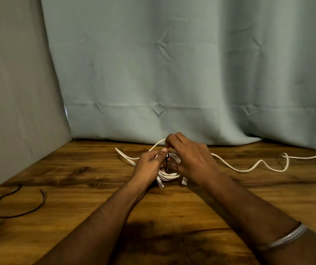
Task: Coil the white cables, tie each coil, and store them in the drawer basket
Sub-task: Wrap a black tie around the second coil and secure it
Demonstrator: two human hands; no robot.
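A: What lies at the far left of your counter (96, 188)?

B: A loose black tie (10, 209), curved open, well apart from your work. Reserve it for the second cable.

A: And at the centre?

B: Your left hand (149, 165) pinches another black tie (167, 159) against the white coil (167, 175), thumb on top. The coil sits between both hands, just above the counter or touching it; which cannot be told. Two clear plugs (161, 183) hang from its near side.

A: The right hand?

B: Your right hand (187, 159) has its fingers curled over the coil's far side, apparently pinching the tie's other end.

A: How will the coil handle?

B: Judged light, springy and smooth; the loops will likely spread if released. Hold across all loops at the tie point, not by the plugs.

A: Further right?

B: A second white cable (249, 169) snakes uncoiled to the edge. No drawer basket is visible.
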